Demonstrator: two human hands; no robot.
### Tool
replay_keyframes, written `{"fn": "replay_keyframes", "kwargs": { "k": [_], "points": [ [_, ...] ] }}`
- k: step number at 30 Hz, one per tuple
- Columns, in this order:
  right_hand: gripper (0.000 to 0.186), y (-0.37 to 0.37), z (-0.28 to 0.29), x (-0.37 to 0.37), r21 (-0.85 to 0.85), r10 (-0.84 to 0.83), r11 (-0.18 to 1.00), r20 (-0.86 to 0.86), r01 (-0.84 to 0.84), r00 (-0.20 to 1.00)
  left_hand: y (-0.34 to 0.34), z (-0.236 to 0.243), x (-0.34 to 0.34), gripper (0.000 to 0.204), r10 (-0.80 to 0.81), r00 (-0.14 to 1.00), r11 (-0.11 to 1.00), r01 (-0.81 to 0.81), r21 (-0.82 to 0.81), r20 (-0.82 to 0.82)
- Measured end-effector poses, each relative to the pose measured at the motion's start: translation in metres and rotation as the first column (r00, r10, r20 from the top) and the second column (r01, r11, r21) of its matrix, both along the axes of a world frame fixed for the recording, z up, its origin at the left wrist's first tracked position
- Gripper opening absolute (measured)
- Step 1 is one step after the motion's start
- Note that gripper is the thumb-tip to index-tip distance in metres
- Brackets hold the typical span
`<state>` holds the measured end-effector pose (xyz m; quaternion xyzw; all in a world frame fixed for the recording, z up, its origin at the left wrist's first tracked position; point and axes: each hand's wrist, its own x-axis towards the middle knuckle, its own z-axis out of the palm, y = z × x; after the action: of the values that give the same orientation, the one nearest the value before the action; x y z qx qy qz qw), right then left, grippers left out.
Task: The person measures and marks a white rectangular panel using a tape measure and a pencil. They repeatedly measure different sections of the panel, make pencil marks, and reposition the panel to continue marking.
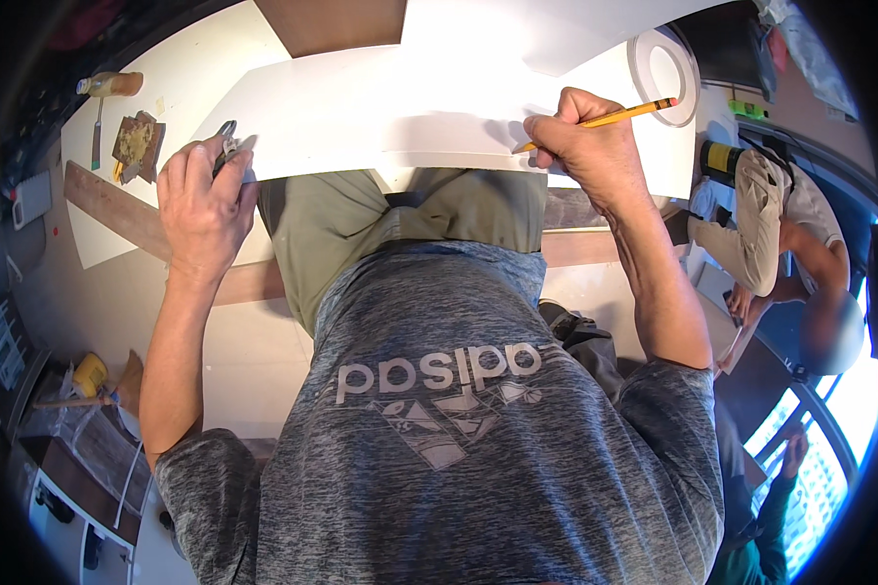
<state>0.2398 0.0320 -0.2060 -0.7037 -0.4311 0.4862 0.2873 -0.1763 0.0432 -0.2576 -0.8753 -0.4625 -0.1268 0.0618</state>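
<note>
I see my left hand [202, 205] at the left end of a white sheet [341, 117], its fingers curled round a small metal tool with dark parts [228, 138], perhaps pliers or a clamp. My right hand [585, 146] grips a yellow pencil [624, 113] with its tip on the sheet near the edge closest to me. A thin line runs along that edge, over my lap. To the left lie a scraper with a long handle [97, 136], a yellowish-brown block [137, 144] and a small bottle [109, 84].
A wooden strip [117, 205] lies at left, a brown panel [327, 24] at the far edge, a tape roll [640, 60] at right. A co-worker [790, 205] bends at the right; another person's green sleeve [773, 526] shows lower right. Clutter and a yellow container [90, 374] are lower left.
</note>
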Motion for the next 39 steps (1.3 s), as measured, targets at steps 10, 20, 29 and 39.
{"fn": "replay_keyframes", "kwargs": {
  "k": [10,20,29,39],
  "points": [
    [0.034,-0.0011,-0.0017,0.0002,0.008,0.012,1.000,0.005,-0.012,1.000,-0.0024,-0.0007,-0.0007,0.044,0.011,1.000,1.000,-0.011,-0.020,-0.005],
    [0.036,-0.0023,-0.0070,-0.0011,0.001,0.002,1.000,0.026,-0.002,1.000,-0.0023,-0.0024,-0.0010,0.040,-0.015,1.000,1.000,0.015,0.001,0.013],
    [0.033,-0.0042,-0.0036,-0.0012,-0.039,0.021,0.999,0.011,-0.021,1.000,-0.0043,0.0003,0.0016,0.036,-0.031,0.999,0.999,0.030,0.026,0.035],
    [0.033,-0.0099,-0.0064,-0.0035,0.001,0.037,0.999,0.005,-0.037,0.999,-0.0076,0.0022,-0.0018,0.044,-0.050,0.997,0.999,0.049,0.005,0.061]
  ]
}}
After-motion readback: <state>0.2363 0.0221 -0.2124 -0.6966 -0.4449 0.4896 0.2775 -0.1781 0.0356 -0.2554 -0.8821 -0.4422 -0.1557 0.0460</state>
